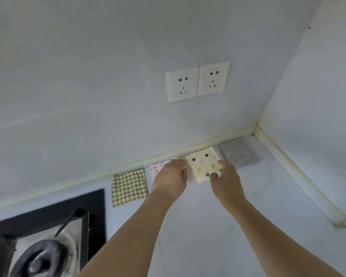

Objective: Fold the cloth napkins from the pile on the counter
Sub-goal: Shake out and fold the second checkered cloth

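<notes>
Pink-dotted napkin: centre frame, mostly hidden beneath left hand, fingers flat on it. Cream dotted napkin: folded, just right; right hand pinches its lower right edge. Green checked napkin left, grey speckled napkin right, along the wall. Stove cut off lower left. Double socket above.

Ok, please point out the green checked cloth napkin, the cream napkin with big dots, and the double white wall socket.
green checked cloth napkin (129, 187): head view, middle of the fabric.
cream napkin with big dots (203, 163): head view, centre of its top face.
double white wall socket (197, 81): head view, seam between both plates.
</notes>
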`<state>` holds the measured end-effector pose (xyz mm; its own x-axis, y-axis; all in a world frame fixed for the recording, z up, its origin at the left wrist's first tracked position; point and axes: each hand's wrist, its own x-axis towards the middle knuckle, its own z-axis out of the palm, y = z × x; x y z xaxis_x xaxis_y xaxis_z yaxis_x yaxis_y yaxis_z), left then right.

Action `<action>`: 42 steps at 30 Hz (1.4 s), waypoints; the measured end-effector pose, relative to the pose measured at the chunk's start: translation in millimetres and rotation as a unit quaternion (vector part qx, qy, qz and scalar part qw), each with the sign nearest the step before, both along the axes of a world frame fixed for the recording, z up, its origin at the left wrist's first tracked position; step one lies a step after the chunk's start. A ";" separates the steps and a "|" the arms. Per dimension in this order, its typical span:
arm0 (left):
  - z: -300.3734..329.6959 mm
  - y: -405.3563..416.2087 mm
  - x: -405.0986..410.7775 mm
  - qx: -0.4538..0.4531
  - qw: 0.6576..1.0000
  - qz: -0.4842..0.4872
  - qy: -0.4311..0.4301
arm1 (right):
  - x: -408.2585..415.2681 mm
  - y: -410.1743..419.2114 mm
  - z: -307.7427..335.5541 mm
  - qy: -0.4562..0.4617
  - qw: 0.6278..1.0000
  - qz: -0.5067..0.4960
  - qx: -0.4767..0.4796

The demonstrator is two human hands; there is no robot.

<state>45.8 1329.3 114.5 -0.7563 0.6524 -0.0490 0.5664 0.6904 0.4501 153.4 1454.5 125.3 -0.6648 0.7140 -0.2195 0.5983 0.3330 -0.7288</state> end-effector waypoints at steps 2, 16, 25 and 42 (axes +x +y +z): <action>10.4 -44.9 -1.8 0.010 1.000 0.002 0.009 | -3.6 -42.2 9.6 0.000 0.999 0.040 0.022; 81.2 -343.1 -16.7 0.006 0.995 0.059 0.082 | -40.2 -316.3 79.6 0.031 0.975 0.193 0.104; 102.0 -467.0 -23.2 0.005 0.987 0.124 0.097 | -58.6 -417.1 97.3 0.033 0.964 0.240 0.107; 99.3 -768.8 -83.7 -0.028 0.979 0.167 0.116 | -135.2 -718.7 110.9 0.053 0.949 0.305 0.066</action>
